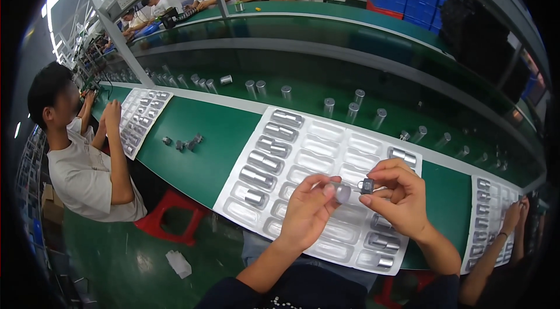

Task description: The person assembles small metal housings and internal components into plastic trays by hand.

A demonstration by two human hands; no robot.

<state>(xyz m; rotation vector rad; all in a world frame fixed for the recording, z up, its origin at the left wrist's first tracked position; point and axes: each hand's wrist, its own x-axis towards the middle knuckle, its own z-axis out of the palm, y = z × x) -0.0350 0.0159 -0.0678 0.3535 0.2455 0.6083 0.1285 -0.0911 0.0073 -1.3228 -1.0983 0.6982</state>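
Note:
Over a white moulded tray (318, 160), my left hand (306, 213) grips a short silver cylinder (343, 193) between thumb and fingers, one round end turned toward my right hand. My right hand (402, 195) pinches a small dark grey block-shaped part (367, 186), and a thin metal piece sticks out of it toward the cylinder. A narrow gap seems to separate the two parts. Silver cylinders (258, 178) lie in the tray's left column, and more metal cylinders (384, 243) lie along its right side. Several middle pockets hold nothing; others are hidden behind my hands.
Behind the tray, silver cylinders (353, 112) stand in a loose row on the green conveyor. Small dark parts (185, 142) lie on the green table to the left. A co-worker (87, 169) sits at left beside another tray (146, 113); another person's hands (513, 216) work over a tray at right.

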